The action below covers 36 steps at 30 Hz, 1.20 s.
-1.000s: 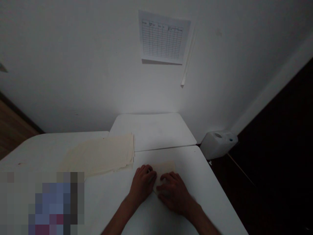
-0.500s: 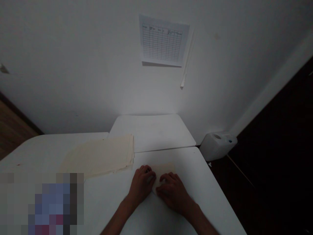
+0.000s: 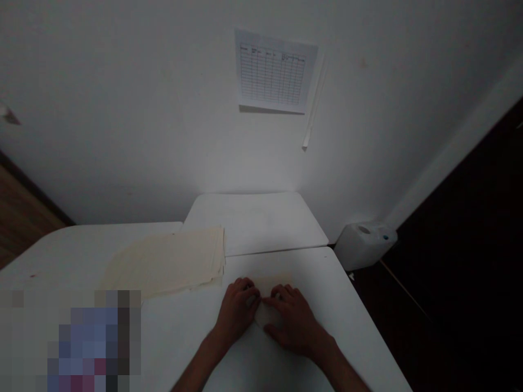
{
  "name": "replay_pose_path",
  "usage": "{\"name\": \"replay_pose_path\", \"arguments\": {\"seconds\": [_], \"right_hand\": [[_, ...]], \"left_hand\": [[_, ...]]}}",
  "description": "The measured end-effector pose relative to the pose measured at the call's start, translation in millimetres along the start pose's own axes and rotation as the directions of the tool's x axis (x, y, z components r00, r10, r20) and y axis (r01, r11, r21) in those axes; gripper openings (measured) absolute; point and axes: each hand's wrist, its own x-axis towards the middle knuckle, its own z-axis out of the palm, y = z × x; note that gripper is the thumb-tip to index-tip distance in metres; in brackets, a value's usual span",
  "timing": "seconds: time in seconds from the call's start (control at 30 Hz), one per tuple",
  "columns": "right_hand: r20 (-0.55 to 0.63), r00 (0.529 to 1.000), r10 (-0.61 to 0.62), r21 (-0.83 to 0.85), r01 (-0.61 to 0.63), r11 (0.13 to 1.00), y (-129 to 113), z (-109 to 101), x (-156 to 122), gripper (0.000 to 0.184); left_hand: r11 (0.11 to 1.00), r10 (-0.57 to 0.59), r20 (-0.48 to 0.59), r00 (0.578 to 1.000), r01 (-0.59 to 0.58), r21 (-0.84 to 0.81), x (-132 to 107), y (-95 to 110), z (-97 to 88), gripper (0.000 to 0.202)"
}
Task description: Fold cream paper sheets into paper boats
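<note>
A small pale beige sheet (image 3: 269, 284), thin and partly covered by my hands, lies on the white table (image 3: 343, 316). On its left side, my left hand (image 3: 239, 302) has its fingers curled down and closed on the sheet's edge. My right hand (image 3: 292, 316) rests over the right part, thumb and index finger spread apart. That index fingertip reaches close to my left fingers. Left of both hands lies a stack of larger beige sheets (image 3: 163, 261) with uneven edges.
A second white tabletop (image 3: 257, 220) adjoins the far edge, against the wall. A printed chart (image 3: 272, 71) hangs above, beside a white strip (image 3: 314, 109). A white plastic container (image 3: 363, 247) stands beyond the table's right edge. A blurred patch (image 3: 90, 343) covers the lower left.
My right thumb and index finger have spread apart, the index fingertip moving up toward my left hand. My left hand stays nearly in place. The view has shifted slightly.
</note>
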Motion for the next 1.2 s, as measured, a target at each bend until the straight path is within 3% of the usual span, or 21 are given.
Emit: {"name": "replay_pose_path", "arguments": {"seconds": [0.33,0.7,0.83,0.97,1.1,1.2], "right_hand": [[0.055,0.998,0.008,-0.039,-0.006,0.999,3.5,-4.7,5.3,0.070],[0.085,0.996,-0.028,-0.086,0.035,0.996,3.4,-12.0,9.1,0.073],[0.082,0.996,-0.033,-0.104,0.041,0.994,5.4,-10.5,9.9,0.073],[0.085,0.996,-0.042,-0.099,0.050,0.994,6.8,-10.4,9.8,0.075],[0.076,0.996,-0.044,-0.094,0.052,0.994,7.2,-10.3,9.6,0.074],[0.083,0.996,-0.033,-0.102,0.042,0.994,6.7,-10.6,9.8,0.075]], "left_hand": [[1.000,0.011,-0.009,1.000,-0.011,0.011,-2.8,-1.7,1.2,0.009],[0.998,0.039,-0.015,0.999,-0.038,0.048,-1.1,-0.5,2.5,0.010],[0.996,0.078,-0.015,0.997,-0.077,0.053,-3.7,-0.3,-3.0,0.013],[0.978,0.183,-0.090,0.979,-0.171,0.119,-23.3,1.8,-13.8,0.020],[0.936,0.308,0.040,0.951,-0.310,0.164,-52.6,8.1,-19.5,0.036],[0.927,0.311,0.184,0.933,-0.340,0.160,-64.8,13.9,-19.2,0.042]]}}
